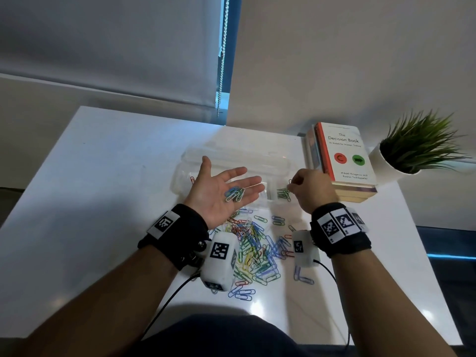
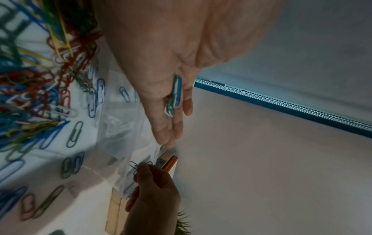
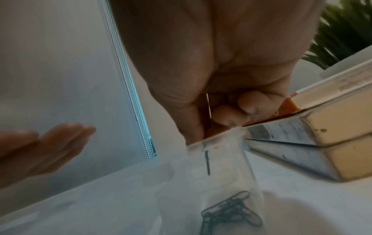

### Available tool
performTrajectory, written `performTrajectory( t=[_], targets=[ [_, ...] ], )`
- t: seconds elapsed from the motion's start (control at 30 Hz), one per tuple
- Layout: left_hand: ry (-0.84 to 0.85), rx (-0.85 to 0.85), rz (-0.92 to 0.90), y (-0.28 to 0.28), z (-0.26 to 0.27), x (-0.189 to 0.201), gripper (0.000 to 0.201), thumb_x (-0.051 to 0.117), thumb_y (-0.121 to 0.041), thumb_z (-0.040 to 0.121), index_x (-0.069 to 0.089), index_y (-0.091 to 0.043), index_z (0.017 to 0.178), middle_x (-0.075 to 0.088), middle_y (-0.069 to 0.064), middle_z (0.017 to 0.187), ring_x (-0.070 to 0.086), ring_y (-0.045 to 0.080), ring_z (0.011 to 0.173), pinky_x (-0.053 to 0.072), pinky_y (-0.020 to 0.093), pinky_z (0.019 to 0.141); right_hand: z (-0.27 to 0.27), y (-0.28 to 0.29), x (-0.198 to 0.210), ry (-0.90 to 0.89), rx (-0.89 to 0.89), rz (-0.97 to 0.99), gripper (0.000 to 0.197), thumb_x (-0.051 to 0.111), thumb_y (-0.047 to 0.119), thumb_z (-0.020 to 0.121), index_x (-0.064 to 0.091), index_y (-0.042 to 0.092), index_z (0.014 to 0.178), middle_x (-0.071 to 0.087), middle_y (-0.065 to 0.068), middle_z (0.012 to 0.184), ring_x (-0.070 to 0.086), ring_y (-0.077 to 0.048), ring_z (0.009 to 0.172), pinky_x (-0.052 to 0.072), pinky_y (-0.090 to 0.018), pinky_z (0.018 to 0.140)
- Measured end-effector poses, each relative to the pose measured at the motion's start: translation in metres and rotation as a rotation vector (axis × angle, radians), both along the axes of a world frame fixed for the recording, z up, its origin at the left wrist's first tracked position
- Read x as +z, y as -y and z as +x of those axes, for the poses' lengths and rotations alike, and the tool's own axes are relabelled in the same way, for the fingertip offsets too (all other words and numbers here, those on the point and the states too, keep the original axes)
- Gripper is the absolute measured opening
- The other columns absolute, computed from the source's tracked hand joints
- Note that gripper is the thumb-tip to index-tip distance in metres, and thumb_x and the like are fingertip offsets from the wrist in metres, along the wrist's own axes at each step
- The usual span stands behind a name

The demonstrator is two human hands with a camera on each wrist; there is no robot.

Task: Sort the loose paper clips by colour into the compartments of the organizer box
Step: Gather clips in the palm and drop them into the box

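My left hand (image 1: 226, 186) is held palm up and flat over the clear organizer box (image 1: 273, 161). A few blue, green and white paper clips (image 1: 234, 195) lie loose on its palm (image 2: 174, 95). My right hand (image 1: 309, 189) hovers over the box's right end with its fingers curled. It pinches a thin paper clip (image 3: 208, 106), seen edge-on. Below it several green clips (image 1: 283, 194) lie in a right compartment (image 3: 229, 211). A red clip (image 1: 192, 179) lies at the box's left end. The mixed pile of loose clips (image 1: 255, 251) is spread on the white table in front of the box.
A stack of books (image 1: 345, 161) stands just right of the box, close to my right hand. A potted plant (image 1: 417, 150) sits at the table's far right corner. A blind with a bead chain (image 1: 222, 60) hangs behind. Stray clips (image 1: 304, 278) lie near the table's front.
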State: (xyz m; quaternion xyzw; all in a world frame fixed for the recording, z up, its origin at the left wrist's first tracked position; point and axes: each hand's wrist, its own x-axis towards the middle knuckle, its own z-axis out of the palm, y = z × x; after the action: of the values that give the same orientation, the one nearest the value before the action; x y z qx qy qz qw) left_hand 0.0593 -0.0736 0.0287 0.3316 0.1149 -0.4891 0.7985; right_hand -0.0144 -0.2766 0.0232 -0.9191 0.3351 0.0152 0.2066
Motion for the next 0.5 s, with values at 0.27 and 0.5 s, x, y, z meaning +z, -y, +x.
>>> performTrajectory(
  t=[0.27,0.5],
  targets=[
    [-0.001,0.002,0.001,-0.006,0.003,-0.004,0.058,0.031,-0.054,0.099,0.054,-0.003,0.115,0.062,0.028,0.121,0.062,0.043,0.111,0.047,0.049,0.096,-0.002,0.003,0.006,0.011,0.0,0.011,0.015,0.064,0.025,0.089,0.07,0.015,0.099,0.07,-0.007,0.095,0.058,-0.018,0.079,0.047,-0.027,0.071],
    [0.075,-0.004,-0.015,-0.005,-0.001,0.0,0.048,0.027,0.016,0.087,0.05,-0.003,0.126,0.063,0.023,0.122,0.064,0.035,0.107,0.054,0.042,0.089,-0.003,-0.059,0.044,0.264,0.332,0.252,0.008,0.073,0.027,0.08,0.07,0.026,0.088,0.067,0.007,0.077,0.057,-0.004,0.067,0.044,-0.018,0.065]
  ],
)
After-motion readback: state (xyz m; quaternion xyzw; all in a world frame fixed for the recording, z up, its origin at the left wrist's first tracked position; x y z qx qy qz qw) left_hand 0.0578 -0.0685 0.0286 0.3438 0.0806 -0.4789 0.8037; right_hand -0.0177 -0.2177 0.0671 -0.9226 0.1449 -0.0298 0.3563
